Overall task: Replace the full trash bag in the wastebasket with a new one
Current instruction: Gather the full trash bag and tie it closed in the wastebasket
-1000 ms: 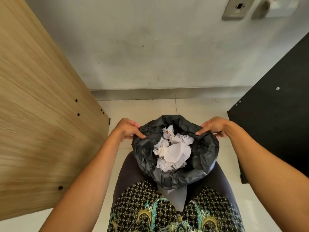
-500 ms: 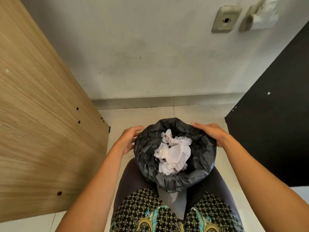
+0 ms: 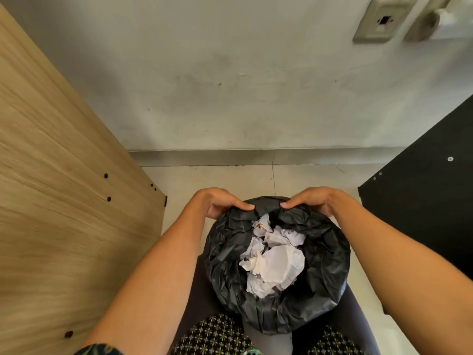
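Both hands (image 3: 268, 203) on trash bag (image 3: 322, 252) rim

Both bare forearms reach forward and converge — the left hand (image 3: 220, 202) and right hand (image 3: 313, 201) sit close together, knuckles up, palms down. Each hand's fingers (image 3: 243, 206) curl inward, thumbs pointing at one another, pinching a fold of the black trash bag (image 3: 320, 252) at its far rim.

A black, crinkled trash bag (image 3: 317, 254) sits at lower centre of the frame, folded over the rim of the wastebasket, whose grey wall (image 3: 266, 342) shows only below it. Its mouth gapes upward, filled with crumpled white paper (image 3: 275, 265).
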`<control>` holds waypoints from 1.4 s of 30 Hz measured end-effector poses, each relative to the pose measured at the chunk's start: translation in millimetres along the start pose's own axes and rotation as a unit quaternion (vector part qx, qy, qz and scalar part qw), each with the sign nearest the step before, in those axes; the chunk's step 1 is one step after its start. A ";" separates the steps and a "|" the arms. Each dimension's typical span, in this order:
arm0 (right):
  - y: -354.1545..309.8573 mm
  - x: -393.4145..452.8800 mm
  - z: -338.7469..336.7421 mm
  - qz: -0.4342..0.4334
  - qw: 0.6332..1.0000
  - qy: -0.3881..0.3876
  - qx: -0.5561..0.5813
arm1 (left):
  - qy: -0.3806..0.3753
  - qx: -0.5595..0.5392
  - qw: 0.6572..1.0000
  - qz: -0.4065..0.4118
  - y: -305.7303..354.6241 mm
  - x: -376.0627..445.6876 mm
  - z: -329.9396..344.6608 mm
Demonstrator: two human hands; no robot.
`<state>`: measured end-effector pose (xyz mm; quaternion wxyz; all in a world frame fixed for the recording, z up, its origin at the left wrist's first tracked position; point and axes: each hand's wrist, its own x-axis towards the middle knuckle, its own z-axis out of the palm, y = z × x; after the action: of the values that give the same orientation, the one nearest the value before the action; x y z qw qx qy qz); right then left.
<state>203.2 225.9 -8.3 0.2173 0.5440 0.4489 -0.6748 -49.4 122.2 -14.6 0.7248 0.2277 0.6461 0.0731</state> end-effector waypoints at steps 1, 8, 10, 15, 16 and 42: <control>-1.4 0.1 1.9 -0.019 1.000 -0.007 0.014 | 0.007 -0.009 1.000 0.012 0.8 -0.5 0.8; -1.3 1.8 17.2 -0.256 0.941 0.214 -0.060 | 0.314 0.074 0.884 0.338 -14.5 0.4 34.6; 6.7 -4.1 28.4 -0.336 0.900 0.242 -0.136 | 0.343 0.107 0.839 0.409 -30.7 -7.8 49.5; 40.2 -46.7 5.4 -0.149 0.957 0.209 -0.138 | 0.186 -0.071 0.966 0.165 -75.9 -54.6 28.4; 50.0 -58.7 -0.9 -0.099 0.972 0.179 -0.119 | 0.122 -0.131 0.974 0.135 -89.8 -62.8 21.2; 160.0 -98.0 71.8 -0.189 0.959 0.134 0.161 | 0.141 -0.285 0.925 0.207 -181.4 -93.3 104.4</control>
<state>320.3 65.9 24.1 -0.0665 0.5625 0.4541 -0.6877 3.3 -100.4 -0.9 0.6291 0.1274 0.6322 0.4340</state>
